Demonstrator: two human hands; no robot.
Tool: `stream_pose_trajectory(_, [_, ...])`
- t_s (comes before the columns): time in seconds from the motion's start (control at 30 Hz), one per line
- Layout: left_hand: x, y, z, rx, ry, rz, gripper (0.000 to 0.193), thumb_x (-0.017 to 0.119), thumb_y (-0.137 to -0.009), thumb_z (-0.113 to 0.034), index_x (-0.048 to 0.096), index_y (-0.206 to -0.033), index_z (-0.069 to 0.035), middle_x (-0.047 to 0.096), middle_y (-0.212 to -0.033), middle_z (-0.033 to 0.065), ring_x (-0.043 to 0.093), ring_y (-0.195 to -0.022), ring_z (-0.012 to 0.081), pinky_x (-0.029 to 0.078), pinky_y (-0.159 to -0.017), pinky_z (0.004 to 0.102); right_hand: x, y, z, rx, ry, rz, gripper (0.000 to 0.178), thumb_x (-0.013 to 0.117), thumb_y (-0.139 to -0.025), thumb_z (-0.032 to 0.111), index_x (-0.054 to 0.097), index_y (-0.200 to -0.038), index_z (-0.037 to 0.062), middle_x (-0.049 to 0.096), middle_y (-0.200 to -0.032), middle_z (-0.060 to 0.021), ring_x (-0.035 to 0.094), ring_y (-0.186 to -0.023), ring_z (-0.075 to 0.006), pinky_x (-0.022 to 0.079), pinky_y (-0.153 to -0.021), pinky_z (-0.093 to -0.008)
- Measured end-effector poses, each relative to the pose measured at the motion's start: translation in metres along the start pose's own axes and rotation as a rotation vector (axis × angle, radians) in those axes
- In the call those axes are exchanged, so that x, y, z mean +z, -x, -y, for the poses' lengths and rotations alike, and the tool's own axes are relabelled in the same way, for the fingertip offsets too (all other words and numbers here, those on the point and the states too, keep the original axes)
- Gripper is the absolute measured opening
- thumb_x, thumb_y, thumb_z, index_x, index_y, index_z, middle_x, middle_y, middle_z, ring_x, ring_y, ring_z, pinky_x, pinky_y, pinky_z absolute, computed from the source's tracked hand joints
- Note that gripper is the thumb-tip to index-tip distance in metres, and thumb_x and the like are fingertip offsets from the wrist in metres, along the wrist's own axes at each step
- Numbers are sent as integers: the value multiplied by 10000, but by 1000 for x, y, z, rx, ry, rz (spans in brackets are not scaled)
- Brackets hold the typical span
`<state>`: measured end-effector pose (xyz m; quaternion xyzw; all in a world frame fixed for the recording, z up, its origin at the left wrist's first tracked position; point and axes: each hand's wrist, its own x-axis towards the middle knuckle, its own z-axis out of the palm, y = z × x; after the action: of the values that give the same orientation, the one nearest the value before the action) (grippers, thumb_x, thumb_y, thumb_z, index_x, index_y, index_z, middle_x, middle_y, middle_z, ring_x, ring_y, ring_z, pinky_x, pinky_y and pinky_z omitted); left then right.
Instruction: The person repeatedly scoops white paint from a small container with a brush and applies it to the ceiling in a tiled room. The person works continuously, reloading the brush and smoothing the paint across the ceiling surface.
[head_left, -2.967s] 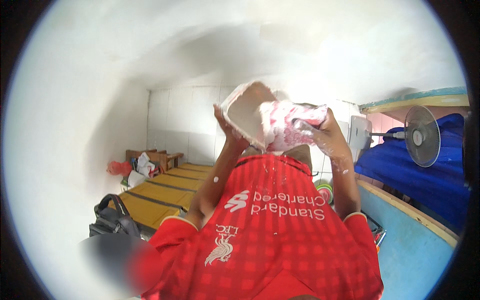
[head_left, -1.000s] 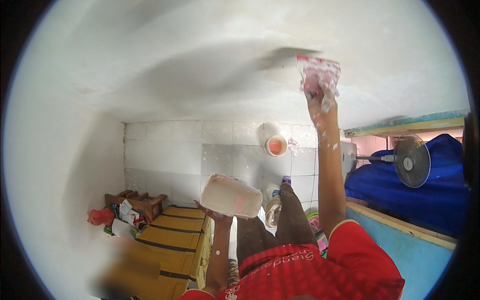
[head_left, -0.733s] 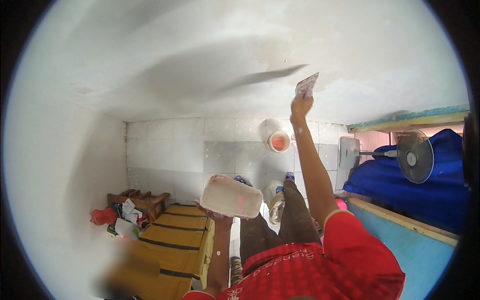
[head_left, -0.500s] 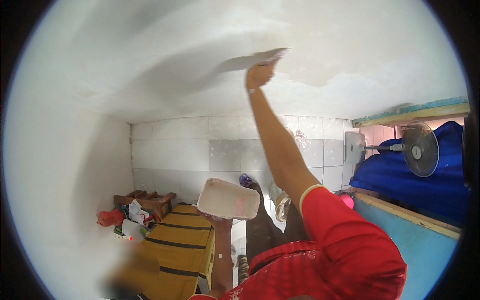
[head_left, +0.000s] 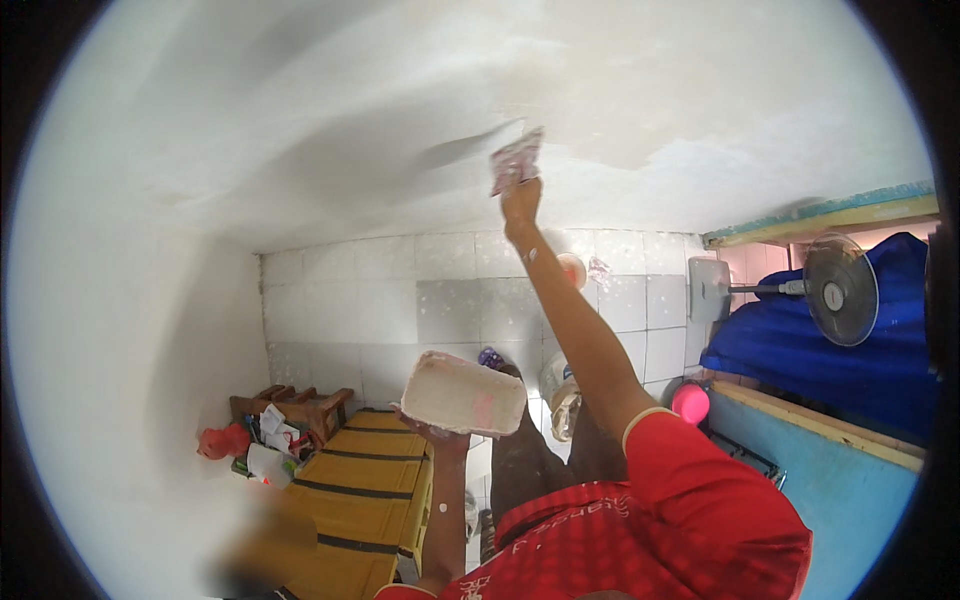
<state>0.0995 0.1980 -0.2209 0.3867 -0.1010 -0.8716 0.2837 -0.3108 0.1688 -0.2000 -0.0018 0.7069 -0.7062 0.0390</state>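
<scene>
My left hand point(head_left: 437, 432) is closed on the near left edge of a rectangular tray point(head_left: 462, 394), smeared with whitish paste and a pink patch inside. The tray is held level over the floor, in front of my body. My right arm is stretched out to the white wall point(head_left: 640, 90), where damp-looking patches show. In my right hand point(head_left: 520, 203) is a flat putty scraper point(head_left: 517, 163), its broad face streaked pink and white. Its far edge is at or close to the wall; contact cannot be made out. My fingers are partly hidden behind it.
A yellow slatted bench point(head_left: 360, 465) with dark bands stands at left, beside a wooden stool point(head_left: 300, 405) and a red bag point(head_left: 222, 440). To the right are a fan point(head_left: 835, 295), blue cloth point(head_left: 790, 350) and a pink object point(head_left: 690, 402). Spattered tiles point(head_left: 450, 310) cover the floor.
My right hand has come down and slightly left along the wall, and the scraper has turned so its broad face shows. The tray has shifted a little to the right and up.
</scene>
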Motion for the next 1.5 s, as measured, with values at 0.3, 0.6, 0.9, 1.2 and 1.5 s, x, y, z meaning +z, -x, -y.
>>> stream_pose_trajectory(0.3, [6,-1,-2,-36,-30,-10,780,298,-876,-747,431,-1369,-157,416,-1422,54,357,-1318,278,259,-1111,560,119,0,16,-275,590,-330,612,474,-910,106,269,-1484,53,647,-1033,-239,621,-827,-372,491,-759,-476])
stream_pose_trajectory(0.6, [23,-6,4,-58,-51,-1,776,308,-876,-744,439,-1364,-155,424,-1417,54,365,-1312,280,269,-1107,557,22,60,31,440,-552,556,220,505,-965,205,534,-1138,73,608,-1013,-76,588,-986,-192,522,-815,-332])
stream_pose_trajectory(0.9, [49,-16,26,-125,-50,14,772,318,-875,-741,448,-1360,-154,431,-1412,53,373,-1307,282,278,-1102,554,-100,8,-47,572,-782,186,169,524,-955,88,525,-1106,14,604,-1048,-118,629,-952,-216,576,-875,-341])
stream_pose_trajectory(1.2, [66,-20,40,-142,-40,3,768,328,-875,-737,456,-1355,-152,439,-1407,52,381,-1301,285,288,-1098,550,-104,-57,-61,527,-818,233,191,427,-969,41,475,-1128,-54,584,-1084,-173,629,-976,-261,559,-938,-375])
stream_pose_trajectory(1.5, [67,-12,49,-147,-28,-26,764,338,-875,-734,464,-1351,-151,447,-1401,51,389,-1295,287,297,-1094,547,-72,-150,-26,594,-654,372,269,339,-897,-68,487,-1082,-195,574,-1138,-297,638,-1009,-309,579,-906,-332])
